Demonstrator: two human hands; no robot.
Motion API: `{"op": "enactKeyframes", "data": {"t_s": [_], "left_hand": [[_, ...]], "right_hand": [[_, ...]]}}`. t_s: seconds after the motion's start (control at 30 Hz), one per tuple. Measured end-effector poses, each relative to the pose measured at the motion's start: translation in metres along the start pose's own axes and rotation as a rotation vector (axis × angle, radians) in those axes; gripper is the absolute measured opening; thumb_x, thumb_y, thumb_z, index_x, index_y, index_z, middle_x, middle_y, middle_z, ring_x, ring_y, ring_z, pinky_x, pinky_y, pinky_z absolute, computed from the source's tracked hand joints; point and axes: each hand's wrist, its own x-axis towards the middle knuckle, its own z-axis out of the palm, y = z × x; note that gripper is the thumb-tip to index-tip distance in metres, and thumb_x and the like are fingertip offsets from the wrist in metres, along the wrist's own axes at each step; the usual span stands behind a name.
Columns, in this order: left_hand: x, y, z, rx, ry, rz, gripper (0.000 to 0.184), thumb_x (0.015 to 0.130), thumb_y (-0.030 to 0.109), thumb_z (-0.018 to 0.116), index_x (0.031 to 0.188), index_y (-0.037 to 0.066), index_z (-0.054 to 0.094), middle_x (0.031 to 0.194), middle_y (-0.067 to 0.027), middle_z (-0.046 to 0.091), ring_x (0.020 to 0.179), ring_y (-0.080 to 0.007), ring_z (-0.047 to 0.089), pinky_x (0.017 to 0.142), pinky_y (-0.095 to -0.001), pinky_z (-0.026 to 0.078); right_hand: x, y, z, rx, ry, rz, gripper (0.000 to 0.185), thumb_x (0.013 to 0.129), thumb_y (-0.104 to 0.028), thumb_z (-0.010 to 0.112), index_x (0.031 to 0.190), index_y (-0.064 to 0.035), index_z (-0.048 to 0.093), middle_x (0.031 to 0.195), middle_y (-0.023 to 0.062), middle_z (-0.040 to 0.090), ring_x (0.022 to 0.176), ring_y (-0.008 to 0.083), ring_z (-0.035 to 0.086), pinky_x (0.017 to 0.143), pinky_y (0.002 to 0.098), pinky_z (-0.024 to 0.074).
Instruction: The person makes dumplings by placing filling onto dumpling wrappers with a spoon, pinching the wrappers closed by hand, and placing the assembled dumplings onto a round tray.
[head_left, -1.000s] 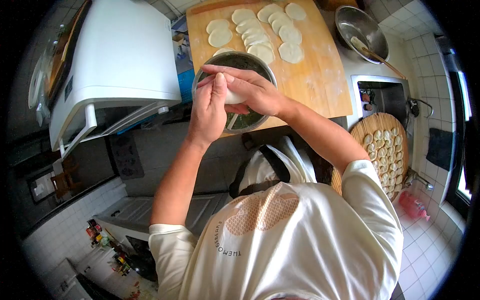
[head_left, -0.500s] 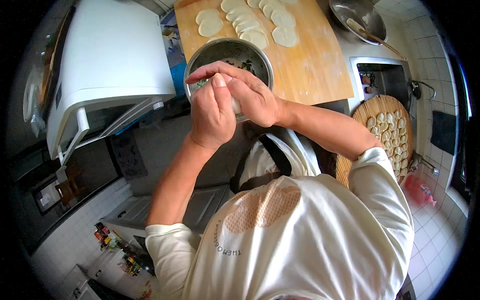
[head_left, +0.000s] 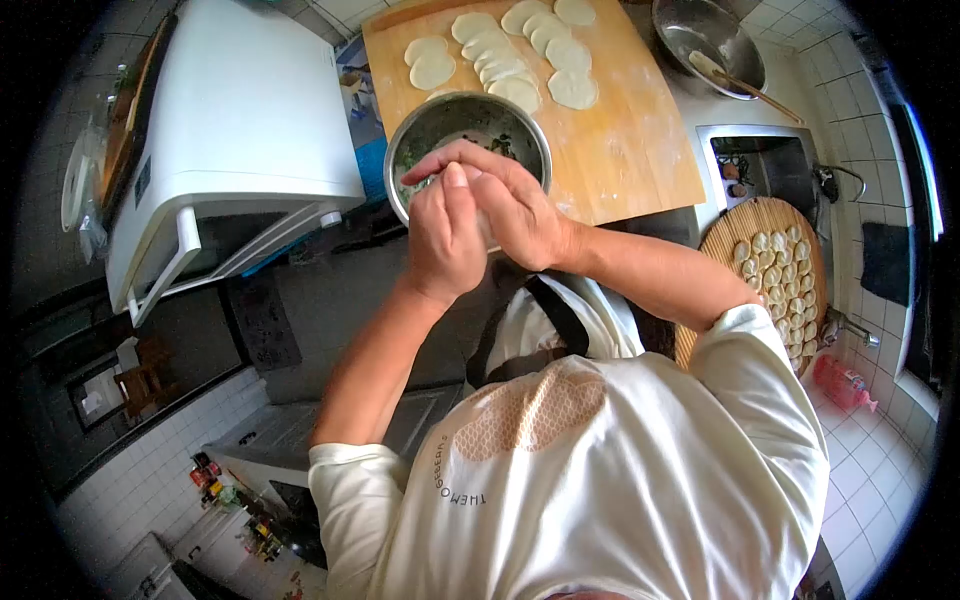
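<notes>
My left hand and my right hand are pressed together over the near side of a metal bowl. Both hands close around a dumpling; only a sliver of its pale dough shows between the palms. My thumbs meet on top, and the right fingers stretch across above the left hand. Dark green filling is visible inside the bowl. Beyond it, round dough wrappers lie in overlapping rows on a wooden board.
Folded dumplings sit in rows on a round woven tray at the right. A sink and a large steel bowl with a wooden-handled tool stand at the upper right. A white appliance occupies the left.
The view has shifted slightly, so the bowl and hands appear a little lower and to the right. Both hands stay pressed together in nearly the same pose.
</notes>
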Motion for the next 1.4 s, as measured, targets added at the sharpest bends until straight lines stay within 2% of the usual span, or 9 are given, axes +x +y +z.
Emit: {"op": "enactKeyframes", "data": {"t_s": [0.1,0.23,0.33,0.43,0.57,0.67,0.93,1.1,1.4], "left_hand": [[0.005,-0.004,-0.011,-0.264,-0.009,-0.142,0.044,0.096,0.034,0.025,0.084,0.002,0.053,0.078,-0.0063,0.057,0.067,-0.0168,0.053,0.062,-0.0274,0.042],[0.012,-0.001,-0.021,-1.004,-0.107,-0.551,0.071,0.084,0.065,0.020,0.107,0.003,0.045,0.089,-0.0083,0.058,0.078,-0.0159,0.061,0.067,-0.0317,0.054],[0.011,-0.004,-0.026,-0.978,-0.176,-0.516,0.075,0.082,0.068,0.019,0.114,0.004,0.040,0.097,-0.0098,0.057,0.083,-0.0189,0.061,0.068,-0.0315,0.053],[0.008,-0.003,-0.015,-0.744,-0.060,-0.452,0.076,0.082,0.068,0.019,0.119,0.005,0.037,0.106,-0.0122,0.053,0.090,-0.0222,0.059,0.071,-0.0329,0.053],[0.008,-0.011,-0.010,-1.297,0.084,-0.660,0.076,0.082,0.068,0.023,0.122,0.005,0.036,0.109,-0.0129,0.050,0.098,-0.0253,0.053,0.084,-0.0369,0.044],[0.006,-0.015,-0.008,-1.214,0.103,-0.680,0.075,0.083,0.066,0.022,0.121,0.004,0.040,0.105,-0.0127,0.053,0.095,-0.0257,0.053,0.083,-0.0370,0.043],[0.002,-0.019,-0.007,-1.079,0.030,-0.689,0.075,0.084,0.065,0.026,0.120,0.001,0.040,0.098,-0.0138,0.053,0.089,-0.0228,0.053,0.079,-0.0318,0.042],[0.002,-0.018,-0.004,-1.077,0.030,-0.716,0.075,0.084,0.065,0.027,0.121,0.001,0.040,0.098,-0.0127,0.053,0.088,-0.0201,0.053,0.077,-0.0294,0.042],[-0.003,-0.025,0.002,-1.199,0.054,-0.787,0.073,0.084,0.064,0.028,0.118,0.002,0.042,0.100,-0.0109,0.052,0.087,-0.0187,0.051,0.079,-0.0285,0.042]], "right_hand": [[0.013,-0.005,-0.007,-0.038,-0.020,-0.011,0.044,0.091,-0.025,0.029,0.122,0.0048,0.038,0.105,0.0119,0.052,0.099,0.0193,0.048,0.088,0.0284,0.0366],[0.016,-0.008,-0.017,0.022,-0.012,0.302,0.080,0.087,-0.045,0.047,0.139,-0.0065,0.000,0.097,0.0077,0.052,0.087,0.0118,0.048,0.074,0.0234,0.0409],[0.009,-0.015,-0.016,-0.140,-0.006,0.363,0.081,0.080,-0.013,0.063,0.139,-0.0080,0.009,0.091,0.0084,0.052,0.079,0.0103,0.048,0.068,0.0230,0.0410],[0.007,-0.010,-0.009,-0.379,0.106,0.330,0.070,0.075,-0.015,0.065,0.133,-0.0045,0.025,0.089,0.0156,0.056,0.080,0.0209,0.058,0.070,0.0295,0.0463],[0.001,0.005,-0.005,-0.622,0.127,0.118,0.054,0.072,-0.012,0.067,0.120,-0.0043,0.044,0.090,0.0156,0.058,0.079,0.0227,0.059,0.068,0.0309,0.0479],[-0.004,0.001,-0.009,-0.448,0.104,0.125,0.037,0.067,-0.012,0.071,0.101,-0.0039,0.058,0.091,0.0099,0.061,0.079,0.0198,0.059,0.069,0.0300,0.0483],[-0.009,0.013,-0.018,-0.388,0.038,0.068,0.020,0.071,-0.007,0.068,0.090,-0.0036,0.062,0.089,0.0072,0.063,0.076,0.0163,0.059,0.069,0.0276,0.0484],[-0.011,0.015,-0.025,-0.359,-0.048,0.144,0.010,0.075,-0.004,0.065,0.084,-0.0005,0.062,0.099,0.0097,0.062,0.096,0.0166,0.056,0.083,0.0303,0.0445],[-0.019,0.016,-0.025,-0.443,0.052,0.075,0.015,0.072,-0.006,0.065,0.087,-0.0019,0.064,0.092,0.0100,0.064,0.081,0.0182,0.062,0.072,0.0284,0.0492]]}}
